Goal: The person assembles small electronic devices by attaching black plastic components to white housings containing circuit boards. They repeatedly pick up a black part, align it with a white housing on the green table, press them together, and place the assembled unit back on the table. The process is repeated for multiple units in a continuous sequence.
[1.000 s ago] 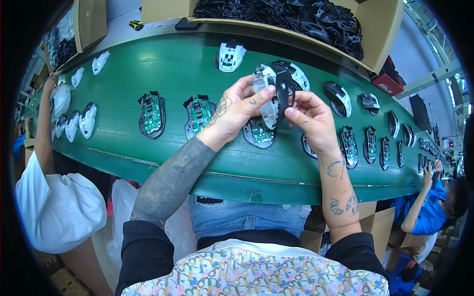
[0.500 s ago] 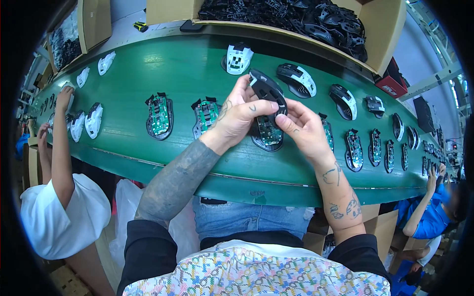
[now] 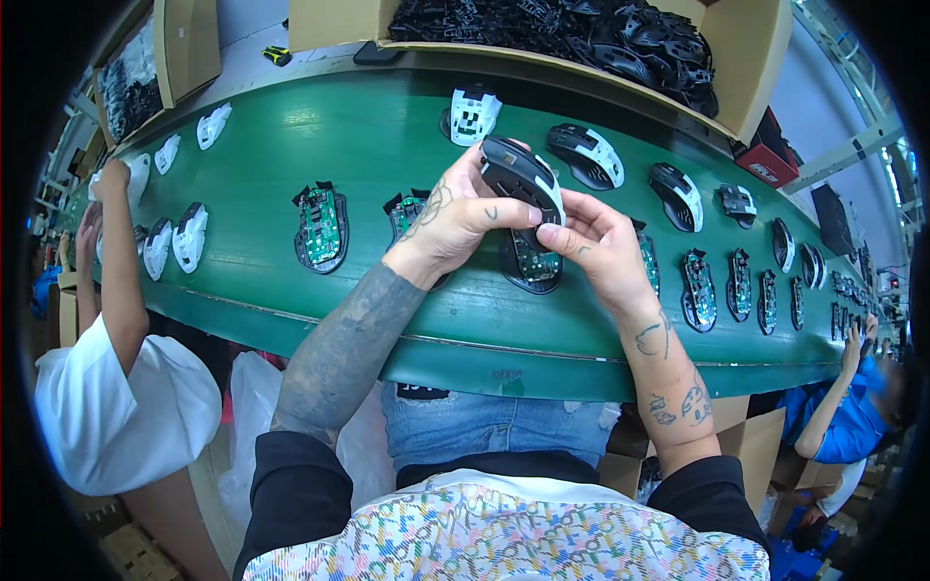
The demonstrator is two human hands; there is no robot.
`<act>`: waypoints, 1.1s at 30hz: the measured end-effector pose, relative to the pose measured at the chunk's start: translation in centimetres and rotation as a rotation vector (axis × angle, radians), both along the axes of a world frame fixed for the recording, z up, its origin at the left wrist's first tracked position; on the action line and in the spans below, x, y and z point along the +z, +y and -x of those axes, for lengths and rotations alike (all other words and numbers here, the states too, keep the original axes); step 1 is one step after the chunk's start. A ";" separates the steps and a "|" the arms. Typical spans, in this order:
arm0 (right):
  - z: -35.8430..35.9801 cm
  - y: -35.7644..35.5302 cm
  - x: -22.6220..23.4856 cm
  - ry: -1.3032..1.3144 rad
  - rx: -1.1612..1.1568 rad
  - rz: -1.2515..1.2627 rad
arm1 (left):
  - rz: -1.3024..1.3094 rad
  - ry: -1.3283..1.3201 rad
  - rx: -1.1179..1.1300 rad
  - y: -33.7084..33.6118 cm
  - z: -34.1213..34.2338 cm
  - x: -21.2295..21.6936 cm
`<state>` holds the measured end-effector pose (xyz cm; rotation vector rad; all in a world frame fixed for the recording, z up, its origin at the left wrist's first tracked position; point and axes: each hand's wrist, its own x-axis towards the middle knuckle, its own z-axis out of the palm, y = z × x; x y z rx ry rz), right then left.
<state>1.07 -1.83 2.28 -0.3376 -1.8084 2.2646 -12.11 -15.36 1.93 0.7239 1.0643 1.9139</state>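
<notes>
Both my hands hold one computer mouse (image 3: 521,175), black with a white side, lifted just above the green conveyor belt (image 3: 368,136). My left hand (image 3: 455,225) wraps its near and left side, thumb on top. My right hand (image 3: 593,244) pinches its right end with fingertips. Right below the hands lies an open mouse base (image 3: 531,263) with a green circuit board showing. Another open base (image 3: 405,213) is partly hidden behind my left wrist.
More open bases (image 3: 320,227) and closed mice (image 3: 587,155) lie along the belt. A cardboard box (image 3: 581,39) of black shells stands behind the belt. A person in white (image 3: 126,387) works at my left, another in blue (image 3: 843,407) at my right.
The black shell I held up apart from the white part a second ago now sits closed on the mouse. My hands have come lower toward the belt. The belt's parts have shifted right.
</notes>
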 end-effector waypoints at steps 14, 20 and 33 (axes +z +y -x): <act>0.7 -0.3 -0.2 0.095 0.031 0.030 | -0.135 -0.071 0.066 0.1 1.0 -0.7; 1.6 -1.8 -1.7 0.100 -0.138 -0.133 | -0.024 -0.310 0.178 0.2 1.1 -0.5; 1.1 -1.1 -1.4 0.144 -0.145 -0.653 | 1.039 1.077 0.867 -15.6 21.5 0.4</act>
